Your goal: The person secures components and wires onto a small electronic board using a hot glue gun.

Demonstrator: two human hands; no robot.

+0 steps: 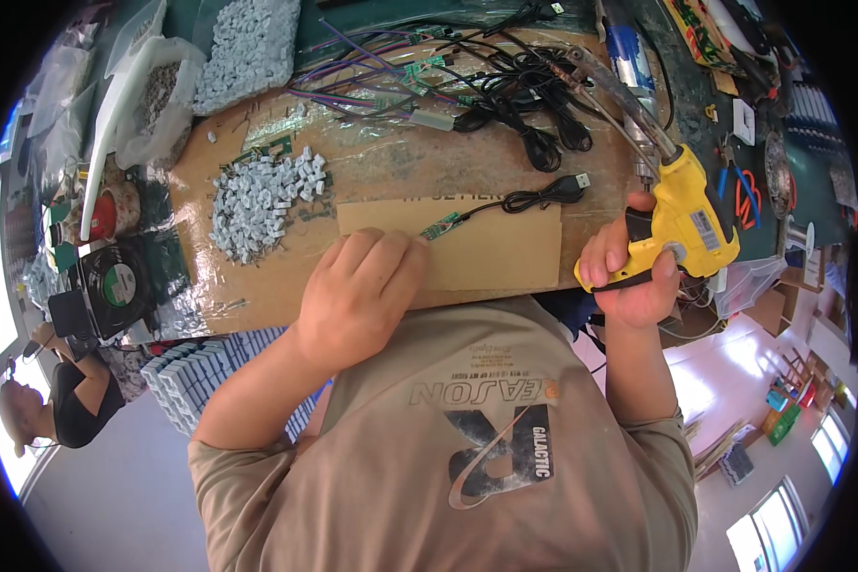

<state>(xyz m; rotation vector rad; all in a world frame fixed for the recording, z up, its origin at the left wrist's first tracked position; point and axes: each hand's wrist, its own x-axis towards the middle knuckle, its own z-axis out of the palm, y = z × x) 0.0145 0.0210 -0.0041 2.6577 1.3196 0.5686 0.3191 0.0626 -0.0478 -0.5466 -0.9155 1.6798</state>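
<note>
Bright workshop, seen from a camera on the person's head: pale floor [153, 496], sunlit windows, and, at far left, a co-worker [81, 400] in dark clothing. Across the upper half stretches a cluttered desk [377, 157] with a brown top. Before the person's body lies a flat rectangle of cardboard [505, 259], and on it a slim green circuit board [441, 226] joined to a coiled black USB cable [534, 198].

The board's long axis slants from lower left to upper right, its lower end at the fingertips of the left hand [364, 281]. That hand is clearly the nearer one, its fingers bent downward; whether they grip the board or merely touch it cannot be told, as the thumb is hidden.

Well to the right of the board, the right hand [634, 272] is wrapped around the handle of a yellow pistol-shaped soldering gun [691, 205]. Its long metal barrel [629, 95] points up and left, away from the board, toward a tangle of black cables [529, 91]. Left of the cardboard sits a pile of small whitish connectors [262, 205].
</note>
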